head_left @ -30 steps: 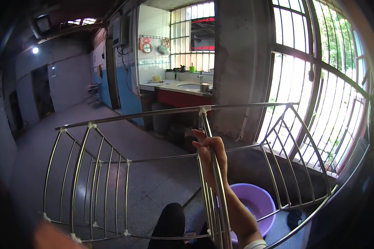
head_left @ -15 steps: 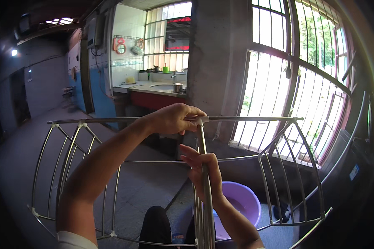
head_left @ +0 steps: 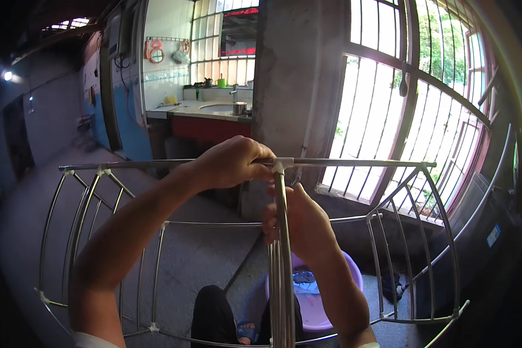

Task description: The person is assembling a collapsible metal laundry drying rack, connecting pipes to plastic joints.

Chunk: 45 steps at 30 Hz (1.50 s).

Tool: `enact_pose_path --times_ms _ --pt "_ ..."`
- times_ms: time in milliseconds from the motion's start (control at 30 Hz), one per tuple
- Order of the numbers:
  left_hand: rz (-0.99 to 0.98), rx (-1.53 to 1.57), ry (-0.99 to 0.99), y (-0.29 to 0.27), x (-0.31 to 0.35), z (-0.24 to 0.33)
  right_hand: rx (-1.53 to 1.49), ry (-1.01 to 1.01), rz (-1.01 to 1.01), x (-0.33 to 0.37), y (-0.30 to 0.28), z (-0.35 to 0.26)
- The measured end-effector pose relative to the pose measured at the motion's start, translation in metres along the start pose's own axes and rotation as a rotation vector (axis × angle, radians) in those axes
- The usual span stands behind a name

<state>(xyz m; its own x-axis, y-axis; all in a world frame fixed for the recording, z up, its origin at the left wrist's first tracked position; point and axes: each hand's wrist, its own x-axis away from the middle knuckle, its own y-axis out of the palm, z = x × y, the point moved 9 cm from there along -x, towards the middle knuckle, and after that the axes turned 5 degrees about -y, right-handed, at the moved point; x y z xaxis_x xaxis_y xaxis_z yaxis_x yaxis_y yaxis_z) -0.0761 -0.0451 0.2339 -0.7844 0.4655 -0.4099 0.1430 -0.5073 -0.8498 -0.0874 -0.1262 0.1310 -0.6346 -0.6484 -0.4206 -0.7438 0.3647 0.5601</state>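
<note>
A drying rack of thin shiny metal tubes, joined with white plastic connectors, spreads across the view. My left hand (head_left: 229, 163) is closed over its horizontal top bar (head_left: 359, 163), the fingertips beside the white T-shaped connector (head_left: 282, 165). Below that joint, a bundle of upright tubes (head_left: 283, 278) runs down toward me. My right hand (head_left: 304, 223) is at the upper part of these tubes, its fingers curled behind them and partly hidden. Slatted side sections stand out at the left (head_left: 81, 232) and right (head_left: 412, 249).
Behind the rack, a purple basin (head_left: 316, 319) with something blue in it sits on the floor. My dark-trousered knees (head_left: 214, 313) are beneath the tubes. A barred window (head_left: 371, 110) is at right; a sink counter (head_left: 185, 109) with a metal pot (head_left: 239, 108) stands farther back.
My right hand has moved up the upright tubes toward the connector, its fingers more curled. My left hand stays on the top bar by the joint. The view has shifted slightly.
</note>
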Motion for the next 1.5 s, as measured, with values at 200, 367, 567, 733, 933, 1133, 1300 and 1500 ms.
enact_pose_path --times_ms 200,367,567,733,933,1133,1300,1500 --pt "0.046 -0.018 0.204 0.006 -0.006 -0.007 -0.202 0.039 -0.076 -0.007 0.01 0.01" --pt "-0.107 -0.001 -0.036 0.014 -0.014 -0.005 -0.294 0.009 -0.137 -0.004 -0.002 0.003" --pt "-0.105 -0.014 0.001 0.013 -0.011 0.002 -0.275 0.004 -0.136 0.002 0.006 0.0" --pt "0.043 -0.107 -0.029 0.011 -0.007 -0.001 -0.241 0.004 -0.101 0.005 0.004 0.002" --pt "0.008 -0.072 -0.126 0.013 -0.019 -0.023 -0.063 -0.003 0.016 -0.01 -0.009 -0.004" --pt "-0.09 0.064 -0.194 0.013 -0.026 -0.032 0.882 -0.32 0.397 -0.011 -0.08 -0.052" --pt "-0.113 0.004 -0.231 0.015 -0.012 -0.04 0.916 -0.06 0.283 -0.019 -0.17 0.03" --pt "-0.124 0.013 -0.215 0.024 -0.014 -0.034 0.691 -0.074 0.386 -0.002 -0.129 0.045"
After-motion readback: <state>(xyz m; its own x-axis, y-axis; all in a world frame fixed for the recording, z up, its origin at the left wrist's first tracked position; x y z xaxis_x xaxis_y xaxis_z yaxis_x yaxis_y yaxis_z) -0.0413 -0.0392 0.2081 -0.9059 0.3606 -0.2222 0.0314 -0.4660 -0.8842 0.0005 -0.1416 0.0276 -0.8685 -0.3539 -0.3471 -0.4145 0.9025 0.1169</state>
